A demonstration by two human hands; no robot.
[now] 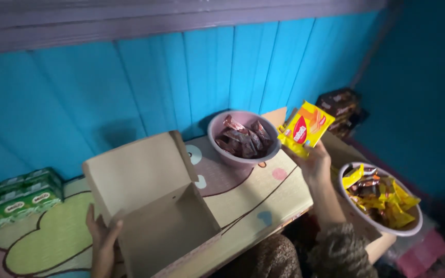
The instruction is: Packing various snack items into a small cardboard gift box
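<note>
1. The fingers (298, 153) of the right hand (312, 162) close on the lower edge of a small stack of yellow snack packets (305, 128), pinching them so that they stand up and tilt slightly to the right, above the gap between the two bowls.
2. The fingers (113, 231) of the left hand (101, 242) curl round the near left edge of an open cardboard box (166, 226), thumb on the inside and the rest of the hand outside, gripping the wall.
3. The box sits at the lower middle of the view, its lid flap (135, 172) raised and leaning back toward the blue wall (130, 87); the inside looks bare as far as the dim light shows.
4. Behind the box, near the wall, stands a pale pink bowl (217, 126) filled with brown wrapped sweets (243, 139). The yellow packets are held just to its right, not touching it.
5. To the right and lower, beside the right forearm, a second pale bowl (410, 229) holds a mix of yellow and dark wrappers (382, 198).
6. Everything rests on a patterned mat (253, 195) with cream, green and pink shapes outlined in dark lines.
7. At the far left, against the wall, lie green drink cartons (16, 198) packed side by side.
8. In the far right corner stands a stack of dark brown boxes (341, 108), too dim to tell more.
</note>
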